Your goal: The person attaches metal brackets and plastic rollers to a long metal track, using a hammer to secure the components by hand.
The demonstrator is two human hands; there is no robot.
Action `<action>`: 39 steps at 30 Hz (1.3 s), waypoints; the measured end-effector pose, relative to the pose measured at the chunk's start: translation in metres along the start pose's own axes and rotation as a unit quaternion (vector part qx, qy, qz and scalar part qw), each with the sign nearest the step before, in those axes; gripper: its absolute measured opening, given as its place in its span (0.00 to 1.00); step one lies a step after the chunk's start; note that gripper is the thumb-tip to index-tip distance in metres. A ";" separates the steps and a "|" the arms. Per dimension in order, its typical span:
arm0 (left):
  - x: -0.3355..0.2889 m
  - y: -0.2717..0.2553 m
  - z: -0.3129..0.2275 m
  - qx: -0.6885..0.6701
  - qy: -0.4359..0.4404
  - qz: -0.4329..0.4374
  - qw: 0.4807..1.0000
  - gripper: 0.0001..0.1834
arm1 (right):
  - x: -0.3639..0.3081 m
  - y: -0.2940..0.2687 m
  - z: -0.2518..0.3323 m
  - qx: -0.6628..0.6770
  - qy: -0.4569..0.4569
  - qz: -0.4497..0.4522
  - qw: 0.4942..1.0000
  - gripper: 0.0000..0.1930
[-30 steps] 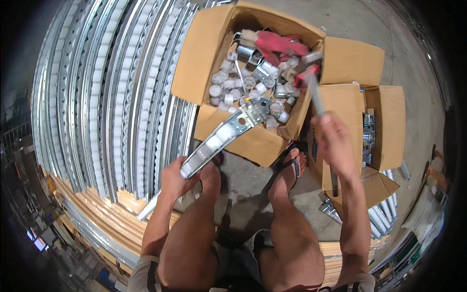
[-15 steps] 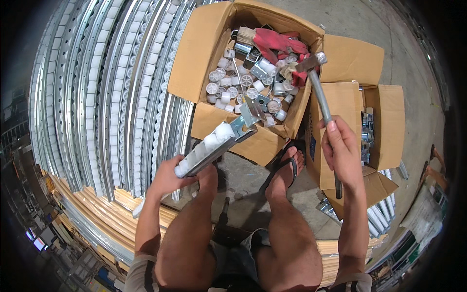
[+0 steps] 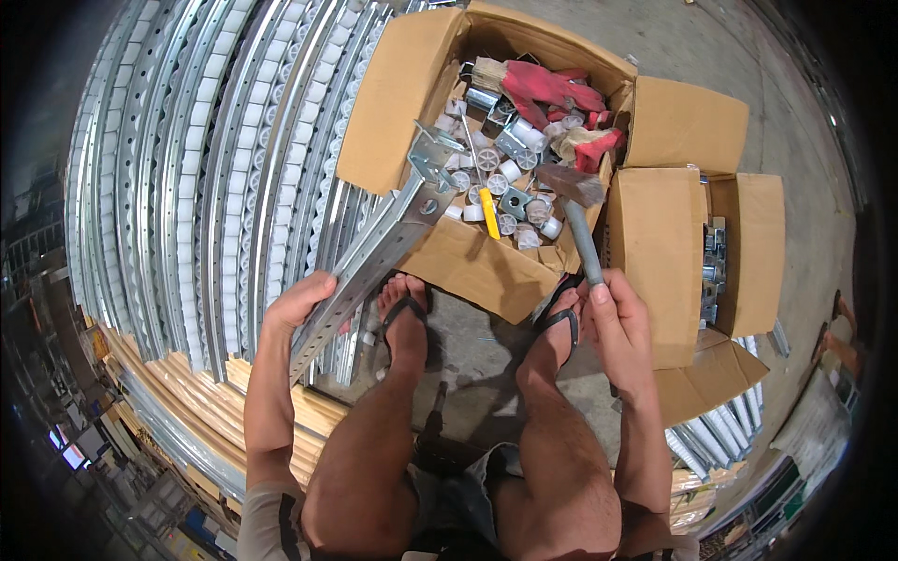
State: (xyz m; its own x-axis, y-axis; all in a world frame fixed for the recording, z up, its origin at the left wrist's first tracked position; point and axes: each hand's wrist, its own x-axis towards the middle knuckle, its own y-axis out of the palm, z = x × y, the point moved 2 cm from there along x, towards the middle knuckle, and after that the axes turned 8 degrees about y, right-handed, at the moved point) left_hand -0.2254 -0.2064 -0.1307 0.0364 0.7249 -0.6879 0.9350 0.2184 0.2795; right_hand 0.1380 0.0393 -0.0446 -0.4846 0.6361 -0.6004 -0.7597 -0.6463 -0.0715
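Observation:
My left hand (image 3: 305, 304) is closed round the near end of a metal roller rail (image 3: 360, 257). The rail slants up and away, its perforated steel side facing me and its rollers hidden. A bent metal bracket (image 3: 432, 159) sits at its far end, above the left edge of an open cardboard box (image 3: 486, 271). In my right hand (image 3: 619, 327) is a hammer (image 3: 584, 238), gripped by its grey handle. The hammer's head is up over the box's near right corner, apart from the rail.
White rollers (image 3: 510, 170), metal brackets, a yellow-handled tool (image 3: 489, 213) and red work gloves (image 3: 547, 89) fill the box. Long roller rails (image 3: 210, 178) are stacked at left. A second box (image 3: 655, 252) with metal parts stands at right. My sandalled feet (image 3: 404, 318) flank the floor between.
The rail has turned over, hiding its white rollers, and its bracket end has moved left and up. The hammer has come lower and to the left. The yellow handle now shows.

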 end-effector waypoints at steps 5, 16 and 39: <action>0.000 0.008 -0.004 -0.029 -0.007 -0.025 0.999 0.47 | 0.013 0.012 0.015 0.009 0.046 0.057 0.997 0.19; -0.002 0.007 0.000 -0.013 -0.006 0.005 1.000 0.49 | 0.019 -0.001 0.027 -0.004 0.045 0.030 0.999 0.26; 0.003 0.008 0.006 0.032 0.020 0.012 0.999 0.42 | 0.029 -0.002 0.012 -0.093 0.026 0.041 0.994 0.24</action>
State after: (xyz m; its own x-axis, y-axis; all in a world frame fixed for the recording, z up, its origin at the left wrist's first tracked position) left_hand -0.2153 -0.2064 -0.1344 0.0462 0.7557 -0.6532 0.9544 0.1596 0.2522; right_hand 0.1203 0.0646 -0.0526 -0.5153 0.5582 -0.6503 -0.6222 -0.7655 -0.1641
